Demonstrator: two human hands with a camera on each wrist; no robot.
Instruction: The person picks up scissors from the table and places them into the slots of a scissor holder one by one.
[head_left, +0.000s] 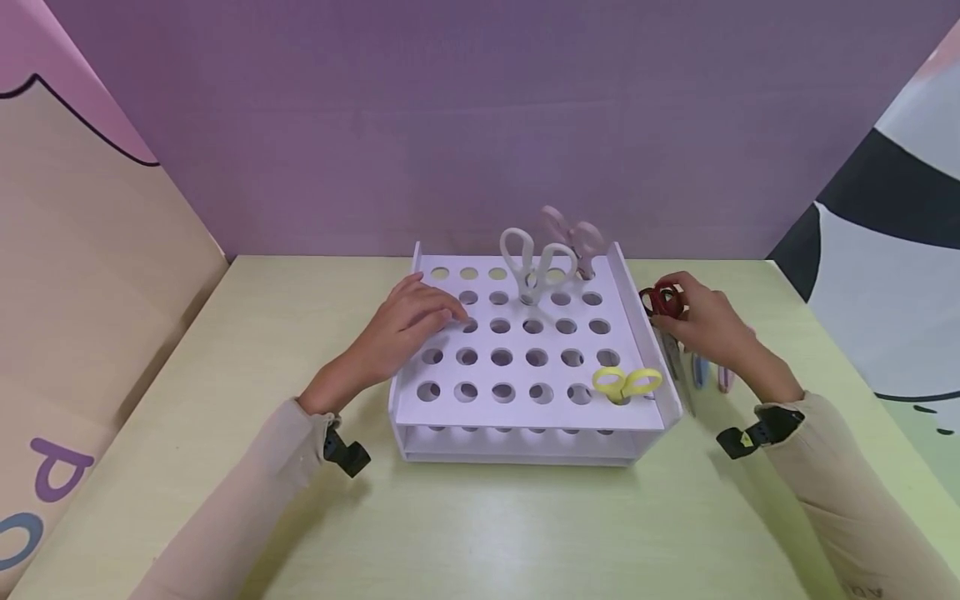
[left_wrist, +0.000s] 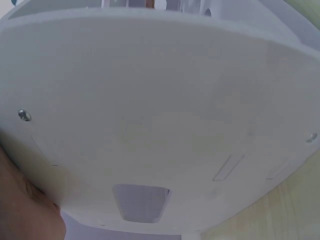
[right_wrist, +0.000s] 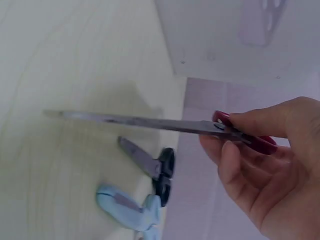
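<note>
A white rack (head_left: 517, 408) with rows of round holes stands on the table. My left hand (head_left: 412, 321) rests on its left side, index finger near a hole; in the left wrist view the rack's side panel (left_wrist: 150, 100) hides most of that hand. My right hand (head_left: 705, 321) pinches scissors with dark red handles (head_left: 663, 300) beside the rack's right wall. Their blades (right_wrist: 150, 123) point away from the fingers, clear of the table. White scissors (head_left: 531, 267), pink scissors (head_left: 581, 242) and yellow scissors (head_left: 622, 383) stand in holes, handles up.
Right of the rack, light blue scissors (head_left: 700, 371) and a pink-and-white pair (head_left: 725, 379) lie on the table. Black-handled scissors (right_wrist: 155, 167) lie near the blue ones in the right wrist view. A purple partition (head_left: 375, 167) rises behind the table.
</note>
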